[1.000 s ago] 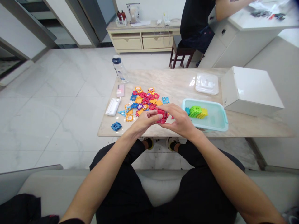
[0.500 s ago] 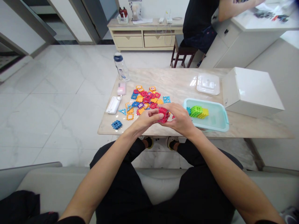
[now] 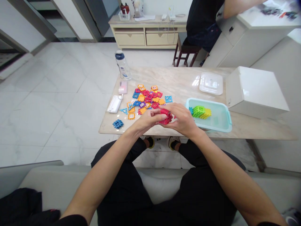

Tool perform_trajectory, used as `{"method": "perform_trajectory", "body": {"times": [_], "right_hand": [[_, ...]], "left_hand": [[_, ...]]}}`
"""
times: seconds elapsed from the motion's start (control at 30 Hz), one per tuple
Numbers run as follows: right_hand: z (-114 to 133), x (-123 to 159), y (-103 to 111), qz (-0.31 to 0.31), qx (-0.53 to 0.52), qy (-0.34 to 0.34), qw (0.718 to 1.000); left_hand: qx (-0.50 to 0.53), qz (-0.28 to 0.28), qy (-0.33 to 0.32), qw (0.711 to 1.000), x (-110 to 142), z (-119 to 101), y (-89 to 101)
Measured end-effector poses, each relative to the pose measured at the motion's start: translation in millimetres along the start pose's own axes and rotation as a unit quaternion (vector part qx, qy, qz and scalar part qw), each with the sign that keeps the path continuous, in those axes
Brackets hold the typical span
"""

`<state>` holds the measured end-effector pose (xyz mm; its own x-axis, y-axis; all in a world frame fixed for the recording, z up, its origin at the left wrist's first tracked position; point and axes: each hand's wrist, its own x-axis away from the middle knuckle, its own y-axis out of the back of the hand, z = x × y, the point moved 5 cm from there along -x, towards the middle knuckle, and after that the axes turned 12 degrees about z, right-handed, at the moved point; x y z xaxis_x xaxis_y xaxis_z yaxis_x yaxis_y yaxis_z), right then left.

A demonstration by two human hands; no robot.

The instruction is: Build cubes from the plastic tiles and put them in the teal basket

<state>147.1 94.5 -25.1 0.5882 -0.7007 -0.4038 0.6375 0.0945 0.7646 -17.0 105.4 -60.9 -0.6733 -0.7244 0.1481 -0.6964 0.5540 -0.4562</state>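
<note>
Both my hands meet over the near edge of the marble table point(image 3: 178, 78), closed around a small red block cube point(image 3: 165, 116) built from snap-together tiles. My left hand point(image 3: 145, 120) pinches its left side and my right hand point(image 3: 182, 119) wraps its top and right side. Just beyond lies a pile of loose coloured tiles point(image 3: 147, 99) in red, orange, blue and purple. A single blue tile point(image 3: 117, 123) lies apart at the near left. To the right, a teal tray point(image 3: 219, 124) holds a green cube point(image 3: 198, 111) and a yellow cube point(image 3: 206, 113).
A clear lid point(image 3: 211, 83) and a white box point(image 3: 255, 92) are on the table's right side. A water bottle point(image 3: 122, 65), a phone point(image 3: 122, 87) and a white power bank point(image 3: 114, 104) lie on the left. Another person point(image 3: 207, 22) sits at a counter behind.
My hands have kept working the red cube, turning it slightly between the fingers. The view has shifted a little; nothing else on the table moved.
</note>
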Motion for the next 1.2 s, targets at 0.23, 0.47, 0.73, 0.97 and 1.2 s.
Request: {"method": "perform_trajectory", "body": {"times": [0.23, 0.47, 0.73, 0.97, 1.2], "right_hand": [[3, -1, 2, -0.015, -0.016, 0.011, 1.000], [0, -2, 4, -0.014, -0.024, 0.023, 0.999], [1, -2, 4, -0.026, -0.013, 0.034, 0.999], [-4, 1, 3, -0.034, 0.056, 0.014, 0.998], [-10, 3, -3, 0.013, 0.163, -0.041, 0.986]], "left_hand": [[0.002, -0.028, -0.003, 1.000, -2, 3, 5.5], [-0.002, -0.026, 0.000, 1.000, 1, 4, 6.0], [0.004, 0.011, 0.000, 1.000, 1, 2, 1.8], [-0.073, -0.035, -0.047, 0.996, -1, -1, 10.8], [-0.246, -0.162, -0.097, 0.951, -2, -3, 10.2]]}}
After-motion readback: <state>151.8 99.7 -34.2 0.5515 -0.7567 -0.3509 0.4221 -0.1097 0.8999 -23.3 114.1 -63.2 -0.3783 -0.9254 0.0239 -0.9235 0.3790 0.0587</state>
